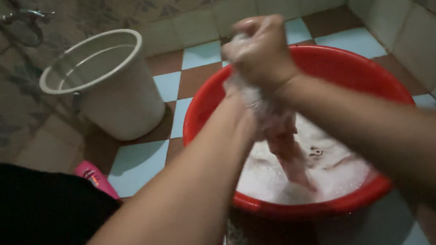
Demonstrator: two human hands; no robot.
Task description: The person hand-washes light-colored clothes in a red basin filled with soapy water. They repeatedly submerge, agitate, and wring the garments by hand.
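Tiled bathroom corner, checkered brown and pale blue floor (138, 163), patterned wall tiles behind, pretty dim lighting. Both forearms come in from the near edge and meet over the middle. Right hand (259, 50) is balled into a tight fist around the top of a soapy pinkish cloth (284, 141), suds all over the knuckles. Left hand (238, 105) sits just under and behind it, mostly hidden by the right wrist and the foam, so can't really tell how it's closed, but it's pressed right up against the same cloth. That cloth hangs down twisted from the fist, with its lower end dipping into white suds (329, 172) in a red basin (336, 64), which sits on the floor right of centre. Some foam has run down the forearms too. Far left of the basin stands a white bucket (108, 81), just beside it but not touching as far as I can see. On the wall above the bucket there's a metal tap (21, 16). Near left, a small pink thing (97, 181) lies on the floor next to something dark.
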